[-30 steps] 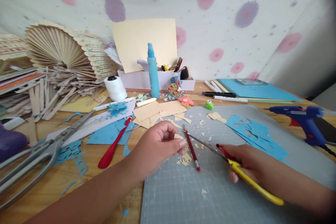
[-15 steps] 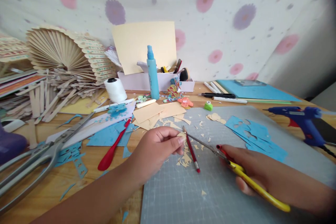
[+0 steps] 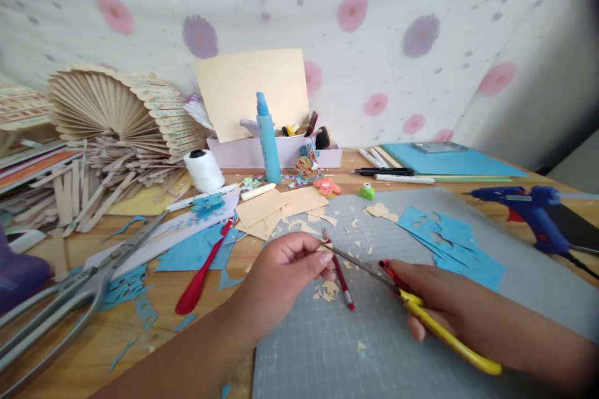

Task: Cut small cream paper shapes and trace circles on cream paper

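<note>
Left of the grey gridded cutting mat (image 3: 313, 352), large silver metal shears (image 3: 107, 262) and a rounded purple object (image 3: 22, 274) run out of view. Above the mat, the left hand (image 3: 292, 271) mostly hides a small cream paper piece (image 3: 326, 249).

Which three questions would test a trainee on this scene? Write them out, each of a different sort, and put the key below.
1. What tool does the right hand hold?
2. True or false: the red pencil lies on the grey mat.
3. What colour is the small piece pinched in the left hand? (a) blue, (b) cream, (c) red

Key:
1. The yellow-handled scissors.
2. True.
3. (b)
</note>
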`<action>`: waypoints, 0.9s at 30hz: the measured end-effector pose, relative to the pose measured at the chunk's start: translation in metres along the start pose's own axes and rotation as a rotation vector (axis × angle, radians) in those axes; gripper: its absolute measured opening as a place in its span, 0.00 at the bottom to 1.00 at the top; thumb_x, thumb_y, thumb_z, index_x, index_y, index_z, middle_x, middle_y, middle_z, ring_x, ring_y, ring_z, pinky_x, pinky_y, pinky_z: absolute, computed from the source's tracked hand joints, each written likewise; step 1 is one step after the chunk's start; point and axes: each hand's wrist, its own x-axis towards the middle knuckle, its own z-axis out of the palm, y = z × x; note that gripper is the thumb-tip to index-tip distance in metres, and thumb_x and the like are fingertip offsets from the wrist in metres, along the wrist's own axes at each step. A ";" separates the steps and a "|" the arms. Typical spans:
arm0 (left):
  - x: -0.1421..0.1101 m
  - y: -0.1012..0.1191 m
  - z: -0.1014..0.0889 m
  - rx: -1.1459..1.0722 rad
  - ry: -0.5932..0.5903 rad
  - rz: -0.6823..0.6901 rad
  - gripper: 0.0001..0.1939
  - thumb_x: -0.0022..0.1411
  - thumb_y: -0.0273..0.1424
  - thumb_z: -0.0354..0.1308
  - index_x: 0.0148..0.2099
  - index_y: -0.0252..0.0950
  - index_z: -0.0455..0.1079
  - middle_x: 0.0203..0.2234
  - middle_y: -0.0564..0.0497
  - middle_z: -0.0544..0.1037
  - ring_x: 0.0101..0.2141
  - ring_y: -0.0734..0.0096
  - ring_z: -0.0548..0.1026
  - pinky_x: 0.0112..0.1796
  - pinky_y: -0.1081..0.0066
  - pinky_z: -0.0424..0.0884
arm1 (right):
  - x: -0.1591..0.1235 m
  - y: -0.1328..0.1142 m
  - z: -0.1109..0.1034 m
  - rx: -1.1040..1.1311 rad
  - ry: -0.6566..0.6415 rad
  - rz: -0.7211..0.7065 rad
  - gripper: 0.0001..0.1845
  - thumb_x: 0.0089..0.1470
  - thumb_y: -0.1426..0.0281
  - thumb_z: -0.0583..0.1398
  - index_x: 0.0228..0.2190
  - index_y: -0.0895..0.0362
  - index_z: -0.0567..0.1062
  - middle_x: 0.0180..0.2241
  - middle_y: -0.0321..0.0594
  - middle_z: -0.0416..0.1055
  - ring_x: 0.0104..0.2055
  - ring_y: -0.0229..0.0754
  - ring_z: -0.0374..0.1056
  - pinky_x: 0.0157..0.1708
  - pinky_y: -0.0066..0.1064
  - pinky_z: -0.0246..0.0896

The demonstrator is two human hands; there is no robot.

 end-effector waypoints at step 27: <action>-0.002 -0.004 0.004 -0.080 0.012 -0.049 0.10 0.50 0.33 0.64 0.23 0.34 0.69 0.20 0.55 0.76 0.25 0.76 0.74 0.32 0.74 0.69 | 0.005 0.006 0.001 -0.027 0.034 0.024 0.11 0.56 0.66 0.52 0.24 0.54 0.69 0.30 0.40 0.74 0.33 0.45 0.69 0.35 0.33 0.62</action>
